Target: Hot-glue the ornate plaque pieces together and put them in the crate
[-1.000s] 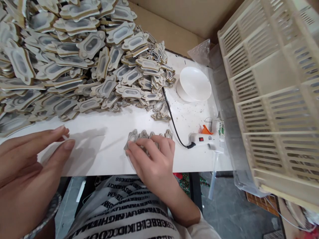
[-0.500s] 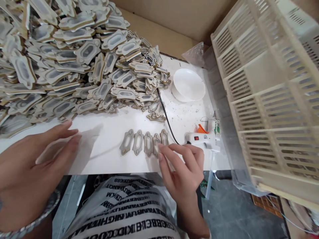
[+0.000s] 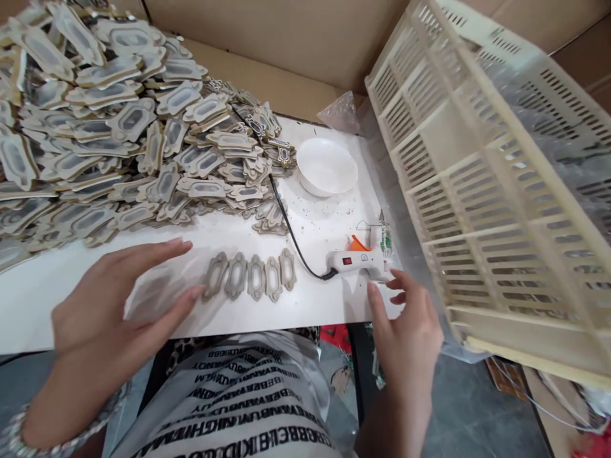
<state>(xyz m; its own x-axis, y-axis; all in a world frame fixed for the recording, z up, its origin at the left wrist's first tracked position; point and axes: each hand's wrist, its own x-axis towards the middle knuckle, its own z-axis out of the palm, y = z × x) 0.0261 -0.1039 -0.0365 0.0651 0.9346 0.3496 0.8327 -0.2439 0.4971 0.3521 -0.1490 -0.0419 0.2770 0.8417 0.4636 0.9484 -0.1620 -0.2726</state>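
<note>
A row of several flat ornate frame pieces (image 3: pixel 248 278) lies side by side on the white table (image 3: pixel 57 296). My left hand (image 3: pixel 105 315) rests just left of the row, thumb and fingers stretched around a pale translucent sheet (image 3: pixel 153 294) that is blurred. My right hand (image 3: pixel 408 321) hovers at the table's front right corner with its fingers apart and empty. Its fingertips are just below the white glue gun (image 3: pixel 356 259), not touching it.
A big heap of the same frame pieces (image 3: pixel 119 140) covers the back left. The gun's black cord (image 3: pixel 289 222) runs into the heap. A white bowl (image 3: pixel 327 166) stands behind. A tilted cream slatted crate (image 3: pixel 482 191) crowds the right. Cardboard (image 3: pixel 286 38) walls the back.
My right hand left the row of pieces and moved right to the glue gun. My left hand slid right toward the row with the pale sheet. The view shifted right.
</note>
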